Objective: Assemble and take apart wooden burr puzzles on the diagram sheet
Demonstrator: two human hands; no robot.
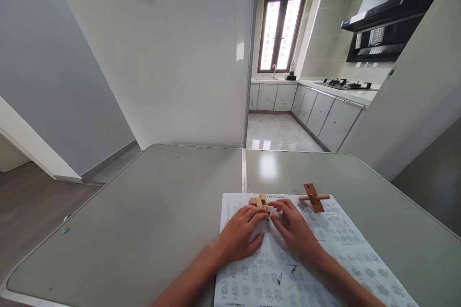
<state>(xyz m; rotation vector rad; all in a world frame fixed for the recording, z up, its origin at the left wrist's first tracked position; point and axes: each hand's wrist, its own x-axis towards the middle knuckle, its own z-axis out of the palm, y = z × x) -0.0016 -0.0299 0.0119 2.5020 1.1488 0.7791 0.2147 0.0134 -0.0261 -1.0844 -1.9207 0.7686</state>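
Just beyond left fingers [251,214], wooden blocks [257,201].

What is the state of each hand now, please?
Left hand: on the wooden blocks; grip cannot be told.
Right hand: partly open, beside the blocks.

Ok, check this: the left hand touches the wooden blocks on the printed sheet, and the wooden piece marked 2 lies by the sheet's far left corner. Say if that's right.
Wrong corner: the head view shows the wooden piece marked 2 by the far right corner of the printed sheet. The left hand touches the wooden blocks.
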